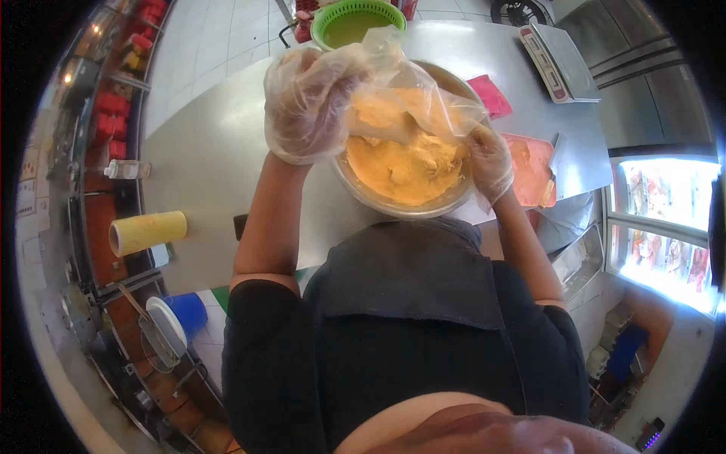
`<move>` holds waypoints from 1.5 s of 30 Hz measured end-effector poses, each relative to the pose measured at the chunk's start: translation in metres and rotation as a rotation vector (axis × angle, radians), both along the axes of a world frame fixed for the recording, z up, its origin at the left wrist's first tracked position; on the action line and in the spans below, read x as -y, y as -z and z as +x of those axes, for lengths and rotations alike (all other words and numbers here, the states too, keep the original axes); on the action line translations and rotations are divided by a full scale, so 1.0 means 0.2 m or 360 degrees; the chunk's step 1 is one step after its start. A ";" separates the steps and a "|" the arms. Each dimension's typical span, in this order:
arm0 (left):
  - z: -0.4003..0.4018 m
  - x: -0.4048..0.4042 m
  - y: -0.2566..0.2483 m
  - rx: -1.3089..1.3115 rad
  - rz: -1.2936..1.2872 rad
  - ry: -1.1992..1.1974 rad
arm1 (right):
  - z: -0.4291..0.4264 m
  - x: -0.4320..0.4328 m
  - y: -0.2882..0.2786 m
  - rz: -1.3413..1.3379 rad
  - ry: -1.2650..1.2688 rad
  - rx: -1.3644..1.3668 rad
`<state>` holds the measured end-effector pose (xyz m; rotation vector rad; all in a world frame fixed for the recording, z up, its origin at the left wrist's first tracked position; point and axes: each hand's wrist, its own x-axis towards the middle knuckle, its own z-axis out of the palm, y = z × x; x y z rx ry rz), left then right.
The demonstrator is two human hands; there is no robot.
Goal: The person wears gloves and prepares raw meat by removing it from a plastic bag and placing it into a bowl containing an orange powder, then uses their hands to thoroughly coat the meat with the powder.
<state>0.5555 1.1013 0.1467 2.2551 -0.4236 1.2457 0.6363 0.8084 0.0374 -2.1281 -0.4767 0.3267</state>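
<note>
My left hand [309, 105], in a loose clear plastic glove, grips a clear plastic bag [454, 113] on its left side. At the bag's right edge, my right hand [490, 162], gloved too, holds it between the fingers. The bag is tilted over a round metal bowl [417, 213] and has orange-yellow powder against its inside. More of this powder [405, 181] covers the bowl's contents in an uneven, lumpy heap. What lies under the powder is hidden, and the bag blocks the bowl's far part.
Behind the bowl is a green basket [360, 11]. A pink cloth [489, 95], a reddish cutting board [524, 170], a knife [553, 170] and a scale [561, 62] lie rightward on the steel table [210, 147]. A yellow roll [150, 232] and clear bottle [127, 169] are at left.
</note>
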 end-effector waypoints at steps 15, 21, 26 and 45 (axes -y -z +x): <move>0.03 0.21 0.15 -0.0214 -0.0033 0.0144 | 0.11 0.28 0.23 0.0458 0.0513 0.0353; 0.00 0.15 0.16 -0.0330 -0.0460 0.0033 | 0.08 0.22 0.13 0.0765 0.0581 0.0020; -0.03 0.07 0.42 -0.0505 -0.1438 -0.0023 | 0.06 0.10 -0.09 0.0949 0.0393 -0.0131; -0.02 0.38 0.71 -0.0670 -0.2896 0.1159 | 0.18 -0.40 -0.96 0.0563 -0.0557 0.0646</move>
